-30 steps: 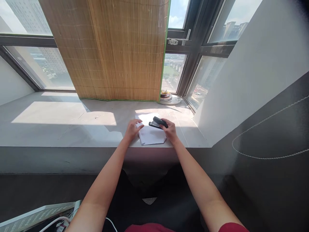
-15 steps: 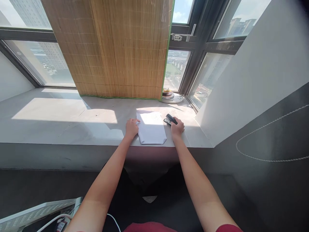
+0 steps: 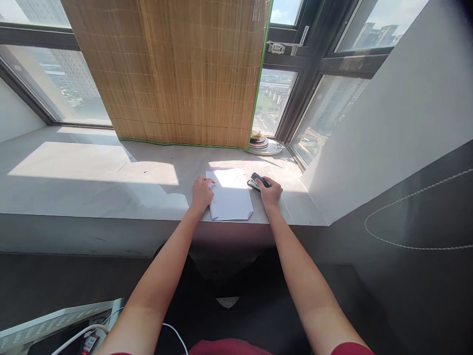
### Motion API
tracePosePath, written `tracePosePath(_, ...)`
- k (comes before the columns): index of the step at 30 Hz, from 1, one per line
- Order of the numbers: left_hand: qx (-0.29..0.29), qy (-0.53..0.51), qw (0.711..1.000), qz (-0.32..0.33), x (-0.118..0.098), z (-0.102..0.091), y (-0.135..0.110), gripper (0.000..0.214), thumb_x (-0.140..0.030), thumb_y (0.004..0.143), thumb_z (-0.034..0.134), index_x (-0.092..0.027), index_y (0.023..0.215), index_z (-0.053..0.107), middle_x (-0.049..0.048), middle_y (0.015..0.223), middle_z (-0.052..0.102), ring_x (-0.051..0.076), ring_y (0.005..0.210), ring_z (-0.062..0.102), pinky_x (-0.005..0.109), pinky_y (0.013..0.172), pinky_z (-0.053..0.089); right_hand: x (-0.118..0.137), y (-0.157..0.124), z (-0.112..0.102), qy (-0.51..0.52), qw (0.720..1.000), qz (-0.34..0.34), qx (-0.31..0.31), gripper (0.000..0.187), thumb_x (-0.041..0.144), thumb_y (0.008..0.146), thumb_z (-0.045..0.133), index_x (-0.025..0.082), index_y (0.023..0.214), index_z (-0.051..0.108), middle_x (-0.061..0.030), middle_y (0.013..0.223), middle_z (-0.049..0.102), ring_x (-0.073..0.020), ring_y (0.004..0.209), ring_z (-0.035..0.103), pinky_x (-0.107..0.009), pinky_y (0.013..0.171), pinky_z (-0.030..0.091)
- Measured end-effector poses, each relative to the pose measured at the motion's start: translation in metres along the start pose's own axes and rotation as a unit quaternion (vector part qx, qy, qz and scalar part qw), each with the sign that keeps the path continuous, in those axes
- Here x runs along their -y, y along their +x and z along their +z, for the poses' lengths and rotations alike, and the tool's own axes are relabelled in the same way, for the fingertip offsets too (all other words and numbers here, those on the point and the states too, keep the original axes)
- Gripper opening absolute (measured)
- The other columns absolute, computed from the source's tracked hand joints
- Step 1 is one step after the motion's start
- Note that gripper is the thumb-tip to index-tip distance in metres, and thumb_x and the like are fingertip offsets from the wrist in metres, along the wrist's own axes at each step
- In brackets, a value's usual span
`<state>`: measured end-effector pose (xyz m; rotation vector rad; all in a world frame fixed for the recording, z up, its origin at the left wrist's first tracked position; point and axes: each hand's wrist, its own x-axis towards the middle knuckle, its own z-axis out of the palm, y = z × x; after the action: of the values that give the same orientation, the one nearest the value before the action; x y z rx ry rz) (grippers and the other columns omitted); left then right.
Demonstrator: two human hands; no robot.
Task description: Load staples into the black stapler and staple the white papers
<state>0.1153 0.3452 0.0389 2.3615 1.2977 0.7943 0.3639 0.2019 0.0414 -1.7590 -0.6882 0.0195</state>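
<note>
White sheets of paper (image 3: 232, 199) lie on the windowsill in front of me, with a bent corner at the lower right. My left hand (image 3: 202, 193) is at their left edge, its fingers curled and gripping that edge. In my right hand (image 3: 271, 193) is a black stapler (image 3: 258, 181), held just beyond the right edge of the paper. Its jaws are apart and point left toward the sheets. The fingers under the stapler are partly hidden.
A bamboo blind (image 3: 185, 74) hangs down to the sill behind the paper. Stacked plates (image 3: 264, 145) stand in the window corner at the right. A beaded cord (image 3: 402, 244) loops on the right, and a white perforated panel (image 3: 59, 320) with cables is at lower left.
The stapler has moved slightly left, closer to the paper's right edge. My left hand stays at the left edge, and the view has shifted a little.
</note>
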Motion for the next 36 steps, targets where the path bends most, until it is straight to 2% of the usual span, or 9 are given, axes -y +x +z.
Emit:
tracePosePath(8,0.018,0.083,0.996,0.031,-0.012,-0.005,0.0,0.033,-0.009,0.092,0.053,-0.021,0.111,0.077,0.0201,0.134,0.059,0.04,0.128,0.055,0.056,0.102,0.05,-0.001,-0.002,0.002,0.008,0.997,-0.054,0.051,0.048,0.067,0.095,0.063,0.024,0.085,0.082,-0.0074,0.089,0.082,-0.0329,0.098,0.074,-0.045,0.091,0.057)
tracePosePath(11,0.051,0.085,0.992,0.08,-0.018,-0.007,0.022,0.028,-0.012,0.093,0.055,-0.02,0.109,0.077,0.0188,0.126,0.064,0.037,0.123,0.06,0.054,0.103,0.052,0.001,-0.003,0.002,-0.014,0.997,-0.057,0.056,0.051,0.069,0.098,0.06,0.024,0.084,0.081,-0.0065,0.084,0.079,-0.0306,0.094,0.072,-0.042,0.088,0.055)
tracePosePath(14,0.105,0.052,0.98,0.158,-0.029,-0.004,0.056,0.023,-0.02,0.098,0.055,-0.02,0.106,0.076,0.015,0.117,0.07,0.033,0.117,0.064,0.049,0.105,0.053,0.006,-0.005,0.003,-0.051,0.994,-0.075,0.057,0.044,0.067,0.094,0.069,0.025,0.096,0.083,-0.0079,0.096,0.08,-0.0324,0.103,0.068,-0.045,0.094,0.051)
tracePosePath(17,0.146,0.013,0.963,0.226,-0.037,0.004,0.083,0.025,-0.029,0.1,0.057,-0.02,0.113,0.076,0.0132,0.127,0.071,0.03,0.117,0.067,0.047,0.108,0.054,0.01,-0.008,0.004,-0.089,0.986,-0.123,0.074,0.034,0.057,0.092,0.076,0.029,0.109,0.083,-0.0086,0.111,0.081,-0.0349,0.115,0.064,-0.052,0.104,0.045)
tracePosePath(20,0.166,-0.012,0.948,0.272,-0.036,0.015,0.092,0.034,-0.037,0.097,0.063,-0.021,0.125,0.073,0.0126,0.14,0.068,0.03,0.127,0.065,0.047,0.114,0.051,0.012,-0.012,0.006,-0.102,0.979,-0.155,0.086,0.025,0.045,0.095,0.073,0.031,0.113,0.083,-0.0075,0.112,0.08,-0.0347,0.115,0.064,-0.056,0.108,0.042)
tracePosePath(23,0.177,-0.007,0.933,0.313,-0.029,0.025,0.086,0.041,-0.045,0.094,0.07,-0.023,0.128,0.073,0.0127,0.145,0.068,0.034,0.136,0.061,0.052,0.12,0.046,0.011,-0.01,0.008,-0.08,0.978,-0.167,0.1,0.021,0.037,0.094,0.07,0.03,0.11,0.082,-0.0067,0.108,0.078,-0.0318,0.106,0.068,-0.051,0.102,0.048)
tracePosePath(27,0.169,0.008,0.931,0.323,-0.024,0.032,0.081,0.042,-0.05,0.092,0.073,-0.025,0.126,0.075,0.0133,0.146,0.067,0.037,0.137,0.06,0.056,0.12,0.042,0.009,0.019,0.012,-0.042,0.968,-0.196,0.152,0.021,0.033,0.09,0.07,0.027,0.106,0.082,-0.006,0.103,0.077,-0.0275,0.097,0.07,-0.044,0.093,0.054)
tracePosePath(32,0.167,-0.002,0.933,0.318,-0.023,0.031,0.088,0.039,-0.049,0.092,0.073,-0.025,0.122,0.076,0.0135,0.149,0.066,0.039,0.139,0.059,0.061,0.122,0.039,0.004,0.073,0.017,-0.01,0.921,-0.268,0.281,0.023,0.038,0.083,0.08,0.025,0.101,0.083,-0.0058,0.099,0.078,-0.0262,0.094,0.07,-0.044,0.092,0.057)
tracePosePath(36,0.213,-0.054,0.908,0.356,-0.024,0.02,0.092,0.027,-0.044,0.098,0.067,-0.028,0.117,0.079,0.0083,0.151,0.065,0.035,0.142,0.059,0.054,0.123,0.043,-0.002,0.086,0.02,0.014,0.912,-0.282,0.297,0.03,0.044,0.087,0.079,0.026,0.111,0.083,-0.0061,0.108,0.08,-0.0266,0.1,0.072,-0.045,0.096,0.059)
